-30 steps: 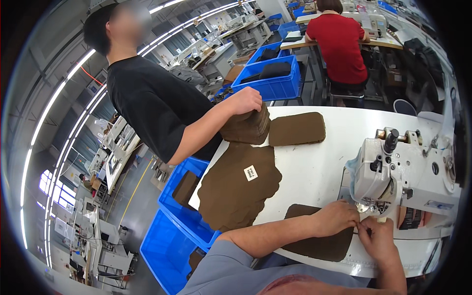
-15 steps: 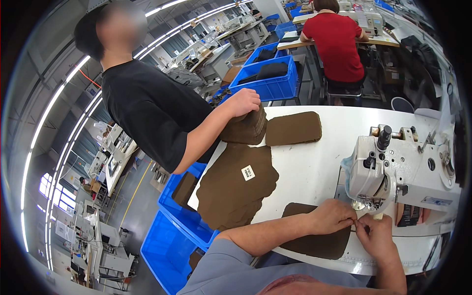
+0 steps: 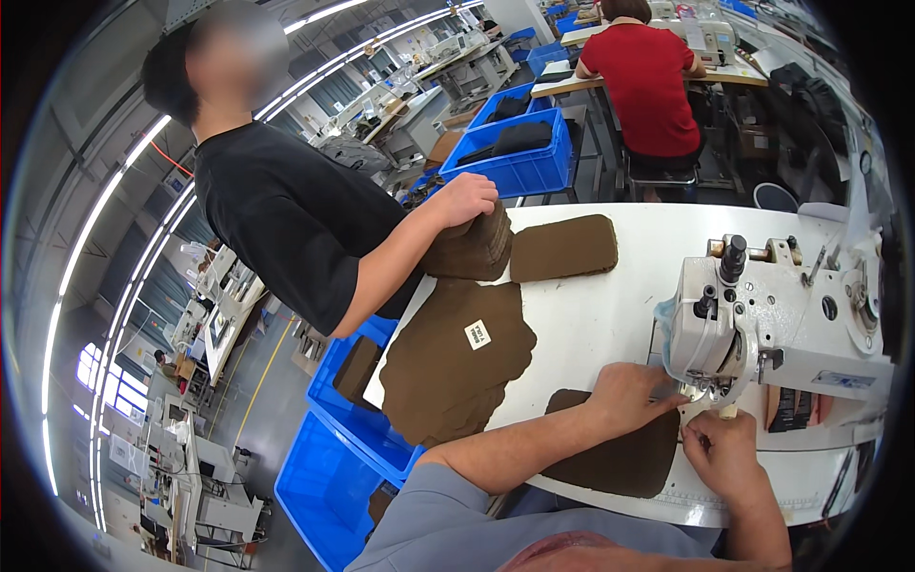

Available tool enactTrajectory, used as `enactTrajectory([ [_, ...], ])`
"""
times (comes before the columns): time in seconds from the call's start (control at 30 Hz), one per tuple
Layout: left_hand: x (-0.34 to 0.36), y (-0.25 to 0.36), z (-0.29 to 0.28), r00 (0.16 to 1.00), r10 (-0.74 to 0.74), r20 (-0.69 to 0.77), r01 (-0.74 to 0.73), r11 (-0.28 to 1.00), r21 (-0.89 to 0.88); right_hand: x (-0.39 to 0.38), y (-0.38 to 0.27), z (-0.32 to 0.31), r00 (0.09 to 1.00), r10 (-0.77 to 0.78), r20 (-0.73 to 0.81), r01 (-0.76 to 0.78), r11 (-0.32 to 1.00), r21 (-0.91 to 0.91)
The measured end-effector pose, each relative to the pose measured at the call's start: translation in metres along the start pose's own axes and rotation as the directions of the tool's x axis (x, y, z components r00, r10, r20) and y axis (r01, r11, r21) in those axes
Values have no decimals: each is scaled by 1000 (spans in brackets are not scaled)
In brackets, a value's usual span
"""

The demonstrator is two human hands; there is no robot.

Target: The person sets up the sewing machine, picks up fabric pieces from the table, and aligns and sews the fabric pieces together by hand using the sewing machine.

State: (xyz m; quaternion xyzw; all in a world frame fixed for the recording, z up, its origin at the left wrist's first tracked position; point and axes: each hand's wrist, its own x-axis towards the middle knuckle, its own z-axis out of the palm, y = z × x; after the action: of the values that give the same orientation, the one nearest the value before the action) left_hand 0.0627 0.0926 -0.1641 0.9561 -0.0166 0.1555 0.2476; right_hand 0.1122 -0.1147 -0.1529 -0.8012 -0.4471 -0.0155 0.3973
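Needle area, apparently behind left hand (image 3: 629, 393)

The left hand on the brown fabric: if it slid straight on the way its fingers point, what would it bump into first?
Most likely the foot of the white sewing machine. The left hand lies flat on the brown fabric piece, fingers pointing toward the needle area, with nothing visible between, though depth is hard to judge.
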Motion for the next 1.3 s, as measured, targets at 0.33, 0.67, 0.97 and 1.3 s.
enactTrajectory([
  [0.33,1,-13,26,995,0,-101,-11,994,-112,0,3,4,1000,-26,12,27,999,-38],
  [0.67,0,-14,24,996,-11,-89,-1,991,-135,-2,6,8,999,27,34,-25,998,-52],
  [0.97,1,-13,26,994,54,-97,-71,982,-174,-3,6,4,998,35,49,-32,997,-69],
  [1.3,0,-14,24,991,130,-28,-133,967,-218,-1,6,2,993,110,41,-107,992,-66],
])
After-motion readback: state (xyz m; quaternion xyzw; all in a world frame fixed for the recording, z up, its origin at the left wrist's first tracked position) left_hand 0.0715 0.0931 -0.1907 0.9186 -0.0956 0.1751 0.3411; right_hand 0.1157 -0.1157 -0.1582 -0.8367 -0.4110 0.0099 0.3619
